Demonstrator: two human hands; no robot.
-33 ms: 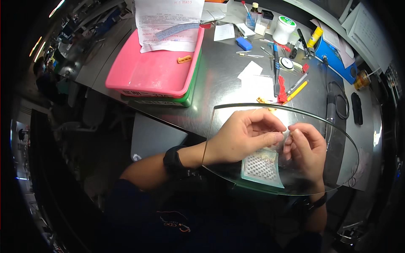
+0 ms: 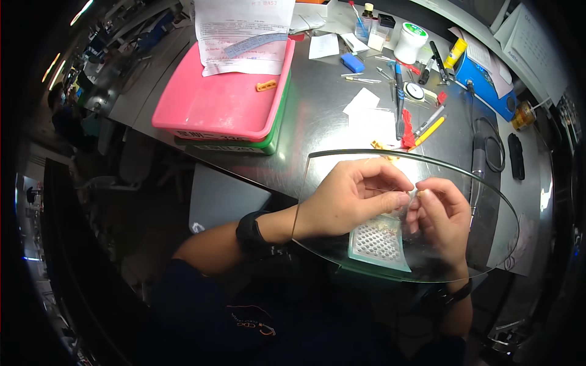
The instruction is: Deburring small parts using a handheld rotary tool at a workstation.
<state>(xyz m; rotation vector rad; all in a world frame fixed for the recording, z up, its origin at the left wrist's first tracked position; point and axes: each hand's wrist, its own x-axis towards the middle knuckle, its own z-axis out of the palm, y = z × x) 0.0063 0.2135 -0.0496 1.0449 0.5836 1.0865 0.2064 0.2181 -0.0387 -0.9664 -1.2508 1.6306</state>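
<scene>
Behind a curved clear shield (image 2: 317, 160), my two hands meet almost fingertip to fingertip. My left hand (image 2: 357, 196) is closed in a pinch, thumb against forefinger; a thin pale line shows by its fingers, too fine to identify. My right hand (image 2: 444, 213) pinches too, and a tiny whitish piece (image 2: 412, 195) shows at its fingertips, its kind too small to tell. Below the hands lies a pale tray (image 2: 381, 243) with rows of round holes. Small orange pieces (image 2: 379, 145) rest on the bench just beyond the shield.
A pink bin (image 2: 213, 104) with a printed sheet (image 2: 244, 36) and an orange piece (image 2: 267, 86) sits on a green bin at left. Beyond my hands lie white papers (image 2: 372, 125), a blue-handled brush (image 2: 400, 100), a yellow pen (image 2: 430, 131) and a white jar (image 2: 411, 44). A corded handpiece (image 2: 479, 152) lies at right.
My right hand has shifted very slightly left, closer to my left fingertips. The left hand and the things on the bench look unchanged.
</scene>
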